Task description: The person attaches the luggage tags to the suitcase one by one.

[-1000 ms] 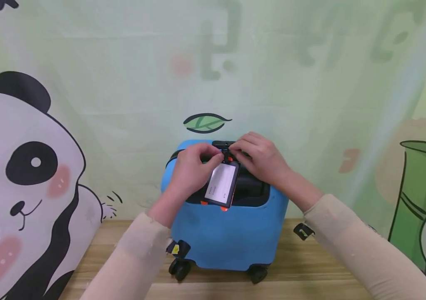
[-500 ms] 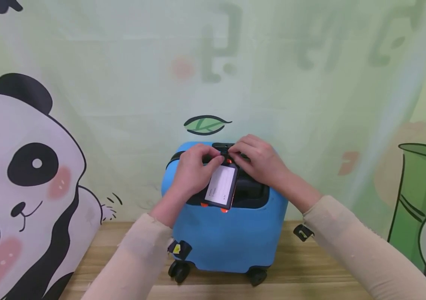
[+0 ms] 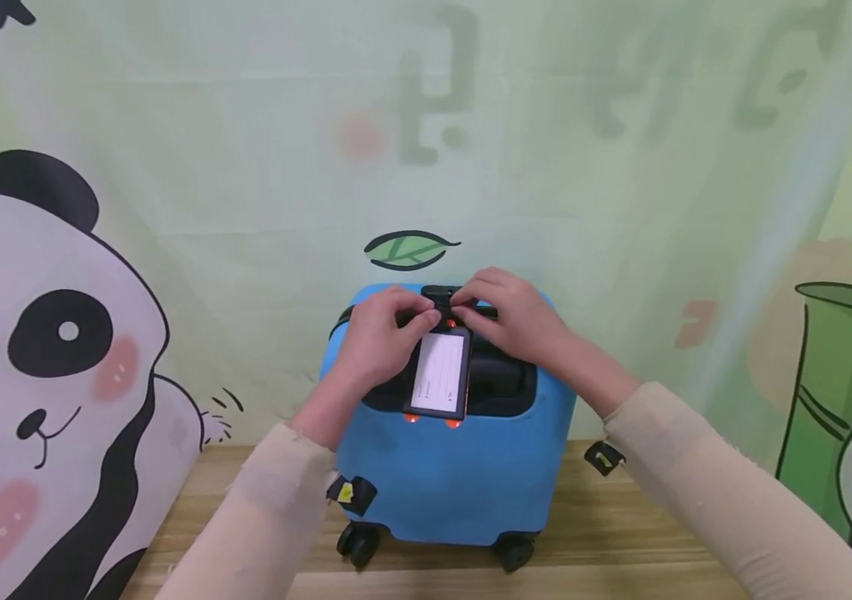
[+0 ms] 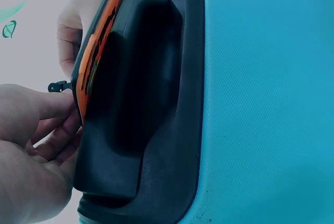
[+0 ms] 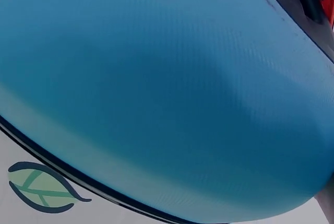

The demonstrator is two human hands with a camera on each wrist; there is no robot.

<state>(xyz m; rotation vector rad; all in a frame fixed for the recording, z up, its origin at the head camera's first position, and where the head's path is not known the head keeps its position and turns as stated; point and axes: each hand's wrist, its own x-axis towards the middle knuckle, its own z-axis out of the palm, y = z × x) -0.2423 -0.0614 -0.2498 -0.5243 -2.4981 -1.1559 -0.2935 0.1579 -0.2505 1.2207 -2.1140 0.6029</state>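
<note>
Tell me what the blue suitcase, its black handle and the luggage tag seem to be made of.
Suitcase: likely hard plastic, matte; its shell shows a fine texture and rigid curve.
Handle: probably smooth moulded plastic, low sheen, with clean edges.
Luggage tag: its straight-sided dark frame and matte orange edge could be plastic or rubber; the flat white face may be paper or card.

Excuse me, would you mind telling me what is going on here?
A person's left hand and right hand are close together at the top of a blue suitcase, appearing to pinch the black strap of a luggage tag. The tag hangs in front of the black handle, its white side facing the head camera; whether the strap is fastened is hard to tell. The suitcase stands on its wheels.
</note>
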